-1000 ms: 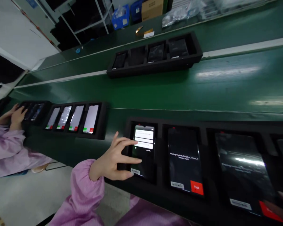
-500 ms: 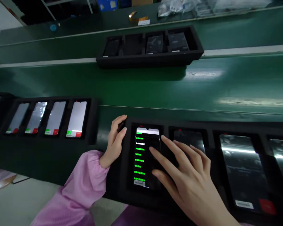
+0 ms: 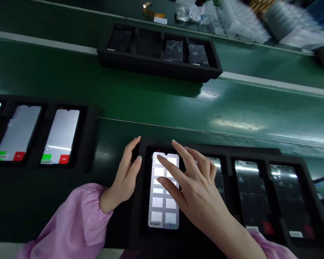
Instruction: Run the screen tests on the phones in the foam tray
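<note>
A smartphone lies in the leftmost compartment of a black foam tray, its lit screen covered by a grid of white and grey blocks. Over it is my right hand, fingers spread, with the index fingertip at the upper left of the screen; whether it touches the glass I cannot tell. The thumb hovers lower over the same screen. My left hand is beside the tray's left edge, thumb and fingers apart, the fingertips at its upper corner. Dark phones sit in the tray's other compartments, one partly hidden by my right hand.
To the left, another black tray holds phones with pale screens and green and red buttons. Across the green bench stands a third tray with dark phones. Plastic bags and an orange flex strip lie behind.
The phone's screen went from a black list with green text to the white-and-grey grid. My right index finger moved up and left over it. The view has turned and shifted.
</note>
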Action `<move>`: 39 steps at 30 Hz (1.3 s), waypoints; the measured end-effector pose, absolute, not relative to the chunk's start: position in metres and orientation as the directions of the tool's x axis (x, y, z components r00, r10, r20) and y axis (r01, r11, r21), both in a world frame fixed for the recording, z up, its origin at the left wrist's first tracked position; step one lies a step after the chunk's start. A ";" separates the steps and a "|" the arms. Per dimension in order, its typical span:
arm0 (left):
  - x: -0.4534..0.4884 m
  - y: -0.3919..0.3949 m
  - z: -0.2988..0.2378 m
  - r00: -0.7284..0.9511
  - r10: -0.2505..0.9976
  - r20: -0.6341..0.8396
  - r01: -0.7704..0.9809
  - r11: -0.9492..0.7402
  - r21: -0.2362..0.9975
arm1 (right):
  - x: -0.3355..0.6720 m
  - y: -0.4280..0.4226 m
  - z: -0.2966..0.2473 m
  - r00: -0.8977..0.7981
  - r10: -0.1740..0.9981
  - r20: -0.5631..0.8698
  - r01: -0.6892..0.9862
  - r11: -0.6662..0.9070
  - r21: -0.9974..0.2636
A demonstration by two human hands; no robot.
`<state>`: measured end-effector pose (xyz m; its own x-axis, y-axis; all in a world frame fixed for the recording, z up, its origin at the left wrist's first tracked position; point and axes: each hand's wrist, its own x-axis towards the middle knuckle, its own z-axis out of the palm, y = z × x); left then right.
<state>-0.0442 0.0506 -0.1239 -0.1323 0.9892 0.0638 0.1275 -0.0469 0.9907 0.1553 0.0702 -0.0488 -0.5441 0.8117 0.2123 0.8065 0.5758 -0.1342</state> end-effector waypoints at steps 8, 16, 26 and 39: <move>-0.045 0.051 -0.125 -0.125 0.988 0.086 0.160 -0.066 0.985 | 0.157 0.075 -0.049 -0.521 0.838 0.162 0.835 0.540 -0.105; -0.045 0.052 -0.126 -0.127 0.985 0.114 0.168 -0.092 0.981 | 0.192 0.074 -0.047 -0.433 0.882 0.187 0.885 0.456 -0.098; -0.048 0.054 -0.125 -0.115 0.978 0.176 0.190 -0.152 0.970 | 0.206 0.040 -0.041 -0.565 0.813 0.144 0.803 0.581 -0.133; -0.048 0.056 -0.122 -0.115 0.982 0.149 0.161 -0.130 0.978 | 0.222 -0.027 -0.029 -0.625 0.780 -0.018 0.753 0.597 -0.278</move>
